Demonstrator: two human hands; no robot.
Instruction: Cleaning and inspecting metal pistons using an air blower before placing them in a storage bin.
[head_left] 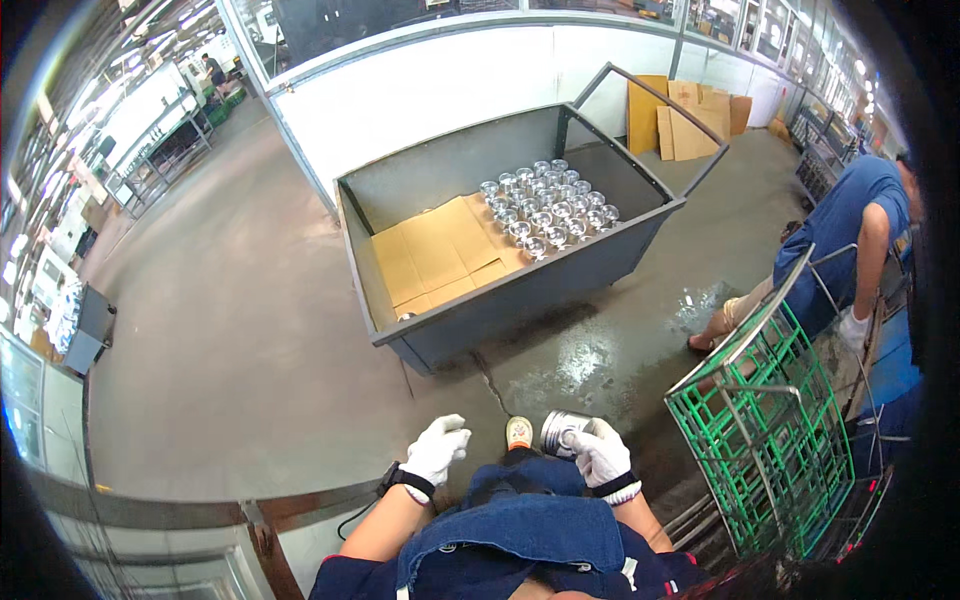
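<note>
A shiny metal piston (556, 432) with grooves round one end is in my right hand (603, 455), held in front of my body. That hand wears a white glove, its fingers closed around the piston's side. My left hand (438, 450), also gloved in white, is level with it, a short way to the left. Its fingers are loosely bent and apart, and I see nothing in them. Beyond both hands, several similar shiny metal pistons (540, 219) stand in rows in a grey metal cart (440, 333), at its right side.
Flat cardboard (432, 250) lines the cart's left part. A green rack (770, 430) stands close at my right, with a co-worker in blue (835, 235) bending behind it. More cardboard sheets (692, 122) lean by the far wall. Wet patches (585, 358) mark the floor.
</note>
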